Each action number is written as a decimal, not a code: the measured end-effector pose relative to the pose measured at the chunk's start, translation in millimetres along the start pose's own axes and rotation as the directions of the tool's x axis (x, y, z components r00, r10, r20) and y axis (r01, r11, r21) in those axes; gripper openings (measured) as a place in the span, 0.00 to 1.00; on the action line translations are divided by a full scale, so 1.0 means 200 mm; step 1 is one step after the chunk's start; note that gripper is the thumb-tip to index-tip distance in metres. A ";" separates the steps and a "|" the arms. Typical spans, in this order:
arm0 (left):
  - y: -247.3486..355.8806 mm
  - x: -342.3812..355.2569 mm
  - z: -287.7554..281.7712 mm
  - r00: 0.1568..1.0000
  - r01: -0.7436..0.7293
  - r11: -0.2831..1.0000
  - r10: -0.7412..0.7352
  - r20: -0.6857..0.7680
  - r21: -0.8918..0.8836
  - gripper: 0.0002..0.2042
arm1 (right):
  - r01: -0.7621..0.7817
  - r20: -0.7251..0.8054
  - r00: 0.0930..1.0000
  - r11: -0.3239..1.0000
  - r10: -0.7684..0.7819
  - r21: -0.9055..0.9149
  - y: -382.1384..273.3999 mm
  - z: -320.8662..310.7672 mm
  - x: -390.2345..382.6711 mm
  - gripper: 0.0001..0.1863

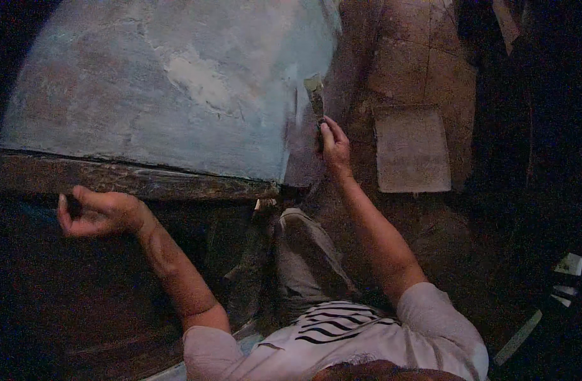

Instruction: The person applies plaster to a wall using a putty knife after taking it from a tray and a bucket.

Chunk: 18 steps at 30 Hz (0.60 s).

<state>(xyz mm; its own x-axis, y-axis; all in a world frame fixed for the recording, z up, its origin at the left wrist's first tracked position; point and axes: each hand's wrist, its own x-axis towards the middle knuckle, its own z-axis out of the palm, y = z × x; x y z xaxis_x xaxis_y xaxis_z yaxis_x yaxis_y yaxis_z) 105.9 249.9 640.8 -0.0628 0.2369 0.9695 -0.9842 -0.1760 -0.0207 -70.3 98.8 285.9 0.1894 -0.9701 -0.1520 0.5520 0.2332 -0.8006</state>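
Note:
My right hand grips a putty knife, its broad blade pointing up and away from me. The blade is at the right edge of a large pale blue-grey panel; I cannot tell whether it touches. A whitish smeared patch lies on the panel's upper middle. My left hand is curled just below the panel's rough brown front edge. Something dark shows between its thumb and fingers, too dim to name.
On the brown floor to the right of the panel lies a pale rectangular sheet or slab. My legs in grey trousers are below the panel's near right corner. Small pale strips show at the far right. The surroundings are very dark.

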 end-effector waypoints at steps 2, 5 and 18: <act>0.01 -0.01 0.00 0.994 0.104 0.991 -0.105 -0.002 -0.089 0.15 | 0.211 -0.024 0.975 0.949 -0.223 -0.234 0.01 0.02 0.02 0.19; 0.01 -0.01 0.00 0.991 0.132 0.990 -0.132 0.004 -0.056 0.15 | 0.437 0.024 0.871 0.750 -0.491 -0.497 -0.05 0.06 0.02 0.17; 0.00 -0.02 0.02 1.000 0.020 0.998 -0.020 0.010 -0.066 0.14 | 0.331 0.048 0.941 0.886 -0.334 -0.326 -0.16 0.07 -0.08 0.16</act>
<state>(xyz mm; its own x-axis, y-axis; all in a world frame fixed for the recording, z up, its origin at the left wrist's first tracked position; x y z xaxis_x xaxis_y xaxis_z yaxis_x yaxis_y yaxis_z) 106.0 244.4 639.0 -0.0416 0.2307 0.9721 -0.9940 -0.1081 -0.0168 -79.7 107.2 321.2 0.0328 -0.9878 0.1522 0.2869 -0.1365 -0.9482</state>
